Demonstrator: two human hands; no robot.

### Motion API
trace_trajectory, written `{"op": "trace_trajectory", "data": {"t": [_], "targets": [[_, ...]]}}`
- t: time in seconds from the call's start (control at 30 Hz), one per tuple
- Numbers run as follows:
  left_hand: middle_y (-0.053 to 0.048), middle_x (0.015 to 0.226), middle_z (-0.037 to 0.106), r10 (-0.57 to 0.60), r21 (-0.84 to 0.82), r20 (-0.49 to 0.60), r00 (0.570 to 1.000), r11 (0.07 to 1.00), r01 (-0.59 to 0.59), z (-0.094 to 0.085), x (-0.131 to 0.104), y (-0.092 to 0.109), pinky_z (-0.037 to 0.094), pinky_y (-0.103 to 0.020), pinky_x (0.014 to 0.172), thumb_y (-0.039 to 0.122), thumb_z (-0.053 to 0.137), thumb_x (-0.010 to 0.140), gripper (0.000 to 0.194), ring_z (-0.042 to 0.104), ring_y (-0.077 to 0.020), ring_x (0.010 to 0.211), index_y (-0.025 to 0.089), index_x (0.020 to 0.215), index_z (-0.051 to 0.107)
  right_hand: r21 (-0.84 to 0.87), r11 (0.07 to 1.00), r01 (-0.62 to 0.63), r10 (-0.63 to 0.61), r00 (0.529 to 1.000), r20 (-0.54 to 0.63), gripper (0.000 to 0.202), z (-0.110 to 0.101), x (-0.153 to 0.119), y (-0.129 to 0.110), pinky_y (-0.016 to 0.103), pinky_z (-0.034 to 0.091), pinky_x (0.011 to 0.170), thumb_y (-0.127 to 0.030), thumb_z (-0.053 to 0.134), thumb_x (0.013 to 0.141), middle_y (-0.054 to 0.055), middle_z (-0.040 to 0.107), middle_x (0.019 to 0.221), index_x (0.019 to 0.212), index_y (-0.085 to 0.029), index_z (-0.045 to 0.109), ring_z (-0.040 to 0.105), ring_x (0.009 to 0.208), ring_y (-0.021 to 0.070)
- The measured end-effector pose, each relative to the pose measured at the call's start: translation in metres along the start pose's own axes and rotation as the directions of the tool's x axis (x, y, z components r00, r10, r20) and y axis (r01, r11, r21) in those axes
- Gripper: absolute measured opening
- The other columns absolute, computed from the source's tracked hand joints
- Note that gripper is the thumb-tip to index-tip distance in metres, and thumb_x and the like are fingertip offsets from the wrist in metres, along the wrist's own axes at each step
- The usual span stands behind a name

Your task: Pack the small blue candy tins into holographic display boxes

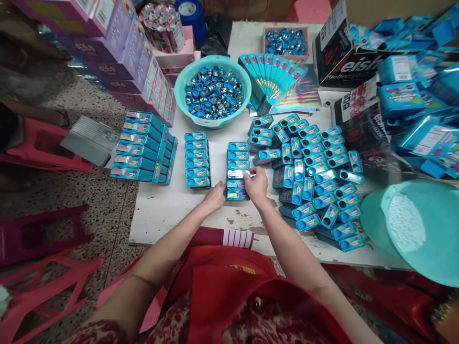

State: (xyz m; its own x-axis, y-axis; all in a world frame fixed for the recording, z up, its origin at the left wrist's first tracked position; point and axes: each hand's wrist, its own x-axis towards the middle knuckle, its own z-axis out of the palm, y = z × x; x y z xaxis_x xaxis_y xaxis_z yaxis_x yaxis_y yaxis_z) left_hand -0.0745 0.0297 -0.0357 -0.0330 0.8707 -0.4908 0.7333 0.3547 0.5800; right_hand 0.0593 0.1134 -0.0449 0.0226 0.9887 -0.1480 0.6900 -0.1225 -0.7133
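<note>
A short row of small blue boxes stands upright in front of me; the ones nearer me have shiny tops, the farther ones round blue caps. My right hand grips a box at the row's right side, thumb on its top edge. Low at the row's left side, my left hand has its fingers curled against the boxes, the fingertips partly hidden. Another capped row stands to the left. Many loose blue boxes crowd the table on the right, some with dark round openings, some with caps.
A turquoise basin of blue-and-silver caps stands at the back, beside fanned flat cartons. Banded blue packs sit at the left edge. A turquoise tub with white contents is at right, below black cartons. Purple boxes are stacked back left.
</note>
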Motion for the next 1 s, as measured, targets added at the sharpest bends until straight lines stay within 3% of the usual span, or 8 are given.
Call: {"op": "trace_trajectory", "data": {"t": [0.13, 0.2, 0.23, 0.3, 0.37, 0.53, 0.83, 1.0], "targets": [[-0.005, 0.116, 0.063, 0.096, 0.032, 0.196, 0.976, 0.994, -0.104, 0.0, -0.054, -0.03, 0.04, -0.03, 0.093, 0.038, 0.045, 0.085, 0.036, 0.057, -0.0218, 0.107, 0.021, 0.114, 0.058, 0.052, 0.972, 0.229, -0.226, 0.972, -0.057, 0.022, -0.023, -0.046, 0.005, 0.032, 0.042, 0.073, -0.028, 0.043, 0.088, 0.007, 0.055, 0.094, 0.102, -0.016, 0.055, 0.052, 0.077, 0.0174], [-0.004, 0.101, 0.069, 0.044, 0.101, 0.291, 0.956, 0.992, -0.077, 0.005, -0.076, -0.041, 0.041, -0.03, 0.086, 0.04, 0.047, 0.084, 0.031, 0.061, -0.022, 0.097, 0.022, 0.103, 0.063, 0.077, 0.927, 0.366, -0.373, 0.92, 0.122, 0.019, -0.024, -0.082, 0.012, 0.029, 0.044, 0.07, -0.028, 0.043, 0.09, 0.004, 0.054, 0.083, 0.096, -0.018, 0.058, 0.052, 0.073, 0.0159], [-0.004, 0.094, 0.07, -0.002, 0.137, 0.305, 0.952, 0.99, -0.041, 0.009, -0.082, -0.045, 0.041, -0.029, 0.081, 0.038, 0.045, 0.085, 0.028, 0.062, -0.0216, 0.091, 0.022, 0.095, 0.065, 0.094, 0.899, 0.427, -0.437, 0.866, 0.244, 0.018, -0.021, -0.1, 0.017, 0.028, 0.045, 0.07, -0.027, 0.044, 0.09, 0.004, 0.055, 0.082, 0.096, -0.019, 0.059, 0.053, 0.073, 0.0156], [-0.004, 0.084, 0.07, -0.073, 0.176, 0.283, 0.957, 0.984, 0.023, 0.019, -0.087, -0.049, 0.04, -0.027, 0.072, 0.034, 0.036, 0.089, 0.033, 0.063, -0.02, 0.082, 0.021, 0.084, 0.066, 0.069, 0.846, 0.529, -0.498, 0.735, 0.461, 0.017, -0.009, -0.128, 0.031, 0.028, 0.046, 0.071, -0.025, 0.048, 0.088, 0.006, 0.055, 0.085, 0.099, -0.019, 0.06, 0.054, 0.078, 0.017], [-0.004, 0.081, 0.07, -0.096, 0.188, 0.249, 0.964, 0.981, 0.049, 0.027, -0.082, -0.052, 0.037, -0.026, 0.067, 0.033, 0.034, 0.089, 0.036, 0.062, -0.019, 0.078, 0.02, 0.081, 0.066, -0.001, 0.799, 0.602, -0.48, 0.638, 0.602, 0.02, 0.003, -0.142, 0.044, 0.03, 0.047, 0.074, -0.023, 0.053, 0.085, 0.008, 0.056, 0.09, 0.104, -0.019, 0.061, 0.053, 0.084, 0.0195], [-0.003, 0.081, 0.07, -0.12, 0.161, 0.22, 0.968, 0.983, 0.086, 0.036, -0.069, -0.059, 0.033, -0.025, 0.062, 0.03, 0.038, 0.086, 0.031, 0.06, -0.017, 0.076, 0.02, 0.079, 0.067, -0.095, 0.681, 0.726, -0.46, 0.525, 0.716, 0.032, 0.011, -0.142, 0.059, 0.033, 0.046, 0.081, -0.018, 0.05, 0.087, 0.01, 0.058, 0.104, 0.119, -0.018, 0.054, 0.052, 0.094, 0.0215], [-0.002, 0.082, 0.07, -0.143, 0.099, 0.234, 0.962, 0.987, 0.123, 0.04, -0.061, -0.065, 0.03, -0.024, 0.059, 0.028, 0.041, 0.083, 0.029, 0.058, -0.0152, 0.075, 0.019, 0.079, 0.068, -0.131, 0.606, 0.784, -0.436, 0.466, 0.769, 0.023, 0.007, -0.145, 0.049, 0.037, 0.046, 0.08, -0.024, 0.054, 0.086, 0.011, 0.059, 0.114, 0.108, -0.017, 0.06, 0.052, 0.098, 0.0249], [-0.002, 0.085, 0.071, -0.159, 0.11, 0.233, 0.959, 0.985, 0.137, 0.042, -0.058, -0.066, 0.034, -0.023, 0.062, 0.027, 0.042, 0.082, 0.028, 0.059, -0.0156, 0.078, 0.02, 0.082, 0.069, -0.084, 0.66, 0.746, -0.479, 0.505, 0.718, 0.009, 0.008, -0.144, 0.054, 0.034, 0.045, 0.083, -0.023, 0.061, 0.082, 0.01, 0.06, 0.108, 0.088, -0.017, 0.063, 0.051, 0.095, 0.0227]]}}
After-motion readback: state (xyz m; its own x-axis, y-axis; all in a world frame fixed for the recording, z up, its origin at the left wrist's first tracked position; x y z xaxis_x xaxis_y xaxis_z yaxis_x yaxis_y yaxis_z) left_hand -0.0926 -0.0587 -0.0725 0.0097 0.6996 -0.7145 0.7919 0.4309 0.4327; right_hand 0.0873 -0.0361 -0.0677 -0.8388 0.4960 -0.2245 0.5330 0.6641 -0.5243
